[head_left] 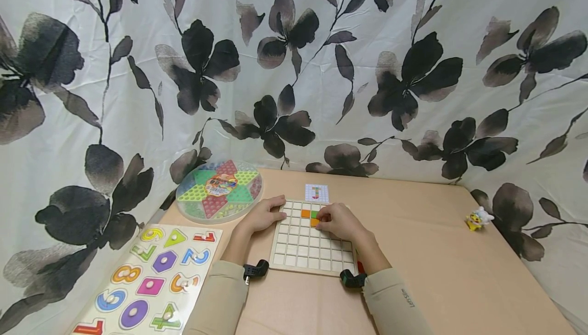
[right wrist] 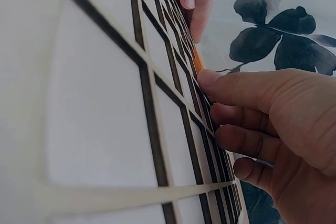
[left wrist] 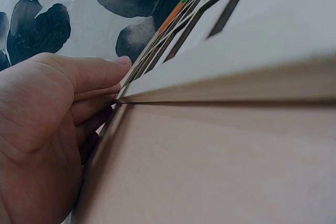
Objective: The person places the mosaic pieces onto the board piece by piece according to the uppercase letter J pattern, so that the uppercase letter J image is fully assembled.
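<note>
A pale square grid board with white cells lies on the table. Near its far edge sit an orange tile, a green tile and another orange tile. My left hand holds the board's far left corner, thumb over the rim, as the left wrist view shows. At the tiles my right hand brings thumb and forefinger together, pinching the nearer orange tile; its other fingers are bent. The fingertips partly hide that tile. Just beyond the board lies a pattern card with a J-shaped figure.
A round clear case of coloured beads stands back left. A number-and-shape puzzle board lies front left. Near the right edge is a small yellow-and-white toy figure. Something red shows beside the right wrist. A flowered curtain hangs behind the table.
</note>
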Demonstrator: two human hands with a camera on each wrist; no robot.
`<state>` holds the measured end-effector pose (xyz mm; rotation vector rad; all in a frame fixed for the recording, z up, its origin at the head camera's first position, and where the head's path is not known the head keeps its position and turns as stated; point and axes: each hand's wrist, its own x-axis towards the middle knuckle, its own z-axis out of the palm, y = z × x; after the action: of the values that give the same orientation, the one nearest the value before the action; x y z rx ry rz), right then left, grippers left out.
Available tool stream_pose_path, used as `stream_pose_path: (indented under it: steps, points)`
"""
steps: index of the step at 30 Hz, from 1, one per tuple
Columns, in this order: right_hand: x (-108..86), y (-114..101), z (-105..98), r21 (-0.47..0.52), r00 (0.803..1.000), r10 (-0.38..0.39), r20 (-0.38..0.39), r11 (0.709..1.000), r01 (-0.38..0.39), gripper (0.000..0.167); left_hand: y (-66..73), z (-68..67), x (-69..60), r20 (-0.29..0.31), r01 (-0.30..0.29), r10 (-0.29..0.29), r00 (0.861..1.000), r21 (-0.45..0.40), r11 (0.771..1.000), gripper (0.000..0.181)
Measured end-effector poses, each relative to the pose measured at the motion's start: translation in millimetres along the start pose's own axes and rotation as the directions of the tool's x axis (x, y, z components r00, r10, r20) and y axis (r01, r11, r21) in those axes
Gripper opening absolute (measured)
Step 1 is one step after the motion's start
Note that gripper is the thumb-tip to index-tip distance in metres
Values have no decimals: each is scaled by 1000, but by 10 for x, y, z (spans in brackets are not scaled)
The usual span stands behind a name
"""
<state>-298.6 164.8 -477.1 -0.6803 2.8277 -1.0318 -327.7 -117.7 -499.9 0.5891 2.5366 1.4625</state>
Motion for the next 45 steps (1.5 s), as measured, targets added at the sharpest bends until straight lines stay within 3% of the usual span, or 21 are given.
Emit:
stream_pose_path:
  steps: [17,30,37,45]
  points:
    - [-17,-4,-115,34,1000,6,-16,999,-6,20,-3,-1,4,5,-1,1,1000,4,1000,55]
    - [-146,-96,-325,87,995,79,-65,994,-73,31,-8,-1,-10,3,-2,2,1000,-7,1000,56]
    - [-178,-75,-443,101,996,13,-91,995,-4,22,-28,10,0,-4,0,0,1000,4,1000,56]
    - [-238,-40,-562,160,997,-42,-67,986,52,22,-19,12,7,-4,2,-2,1000,12,1000,55]
